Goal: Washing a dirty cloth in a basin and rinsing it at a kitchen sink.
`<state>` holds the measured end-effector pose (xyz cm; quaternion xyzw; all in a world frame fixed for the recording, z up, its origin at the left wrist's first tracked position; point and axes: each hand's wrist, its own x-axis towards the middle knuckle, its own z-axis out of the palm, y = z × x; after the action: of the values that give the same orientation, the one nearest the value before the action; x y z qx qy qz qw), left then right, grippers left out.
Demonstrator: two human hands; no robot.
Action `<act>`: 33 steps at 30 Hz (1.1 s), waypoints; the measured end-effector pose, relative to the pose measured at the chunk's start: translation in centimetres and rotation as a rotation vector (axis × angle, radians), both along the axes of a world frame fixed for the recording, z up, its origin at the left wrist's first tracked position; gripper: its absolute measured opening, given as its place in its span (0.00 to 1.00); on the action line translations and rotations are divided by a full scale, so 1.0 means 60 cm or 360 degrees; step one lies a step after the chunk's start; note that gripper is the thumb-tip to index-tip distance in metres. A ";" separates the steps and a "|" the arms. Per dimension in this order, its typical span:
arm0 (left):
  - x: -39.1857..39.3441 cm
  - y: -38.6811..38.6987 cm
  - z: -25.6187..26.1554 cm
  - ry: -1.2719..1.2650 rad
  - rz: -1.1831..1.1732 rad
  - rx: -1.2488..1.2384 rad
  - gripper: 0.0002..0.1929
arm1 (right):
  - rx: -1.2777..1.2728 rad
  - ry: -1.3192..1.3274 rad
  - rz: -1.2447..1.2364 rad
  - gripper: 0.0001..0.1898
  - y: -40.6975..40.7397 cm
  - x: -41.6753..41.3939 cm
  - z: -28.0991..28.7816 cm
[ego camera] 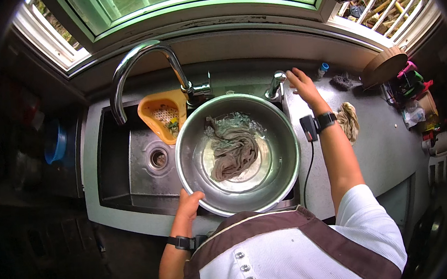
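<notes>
A wide stainless steel basin (271, 135) sits over the right part of the sink. My left hand (189, 203) grips its near left rim, thumb over the edge. In the basin lies a wet, bunched grey-brown cloth (234, 154), with whitish suds or water at its far side. My right hand (302, 85) is beside the chrome soap dispenser (276, 85), behind the basin's right side. Its fingers are apart with nothing in them; whether they touch the dispenser top I cannot tell.
A chrome faucet (138, 53) arches over the sink (149, 194). An orange corner strainer (149, 118) holds food scraps beside the drain (158, 159). On the right counter are a crumpled cloth (348, 122), a scouring pad (341, 82), a blue-capped bottle (322, 70) and a round wooden board (384, 67).
</notes>
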<state>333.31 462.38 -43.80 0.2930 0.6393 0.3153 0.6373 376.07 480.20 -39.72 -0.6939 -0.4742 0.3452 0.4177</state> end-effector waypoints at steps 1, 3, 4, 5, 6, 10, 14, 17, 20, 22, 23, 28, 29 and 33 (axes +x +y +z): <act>0.002 -0.001 -0.001 0.0052 0.0083 0.0034 0.18 | 0.0089 -0.0184 0.0027 0.38 0.022 0.001 0.003; 0.003 -0.004 0.008 0.0048 0.0081 0.0013 0.18 | 0.0074 -0.0019 0.0122 0.34 0.046 -0.033 0.024; 0.002 -0.004 0.013 0.0041 0.0067 0.0003 0.18 | 0.0068 0.0143 0.0204 0.30 0.056 -0.051 0.039; -0.003 -0.005 -0.003 0.0043 0.0079 0.0002 0.18 | 0.0067 0.0145 0.0215 0.30 0.070 -0.050 0.030; -0.011 -0.007 -0.029 0.0064 0.0076 0.0016 0.17 | 0.0021 0.0055 0.0313 0.27 0.086 -0.046 0.014; 0.001 -0.003 -0.013 0.0002 0.0004 0.0058 0.17 | 0.0017 -0.0368 0.0496 0.23 0.104 -0.019 -0.017; 0.008 0.000 0.026 0.0041 0.0104 -0.0021 0.16 | -0.0180 -0.0743 0.0388 0.23 0.096 -0.043 0.003; -0.003 0.004 0.017 -0.0016 -0.0031 -0.0075 0.22 | -0.0207 -0.0973 0.0258 0.22 0.096 -0.053 0.006; -0.004 0.004 0.010 -0.0054 -0.0023 -0.0029 0.23 | -0.0205 -0.1034 0.0161 0.23 0.083 -0.070 0.013; 0.002 0.007 0.018 -0.0093 -0.0022 0.0008 0.23 | -0.0188 -0.1083 0.0050 0.23 0.074 -0.071 0.008; 0.003 0.009 0.020 -0.0084 -0.0032 -0.0005 0.23 | -0.0193 -0.1092 0.0050 0.23 0.071 -0.072 0.008; -0.004 0.000 0.009 0.0101 0.0007 -0.0030 0.21 | -0.0291 -0.1145 0.0049 0.21 0.084 -0.081 0.008; -0.005 0.000 0.003 0.0107 0.0019 -0.0018 0.21 | -0.0310 -0.1160 0.0138 0.19 0.089 -0.076 0.007; 0.007 0.010 0.016 0.0130 -0.0116 -0.0015 0.20 | -0.0386 -0.0658 0.0427 0.21 0.124 0.002 -0.028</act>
<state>333.73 462.96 -42.82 0.3259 0.6551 0.2766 0.6230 376.20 487.64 -41.42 -0.7256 -0.5923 0.3026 0.1764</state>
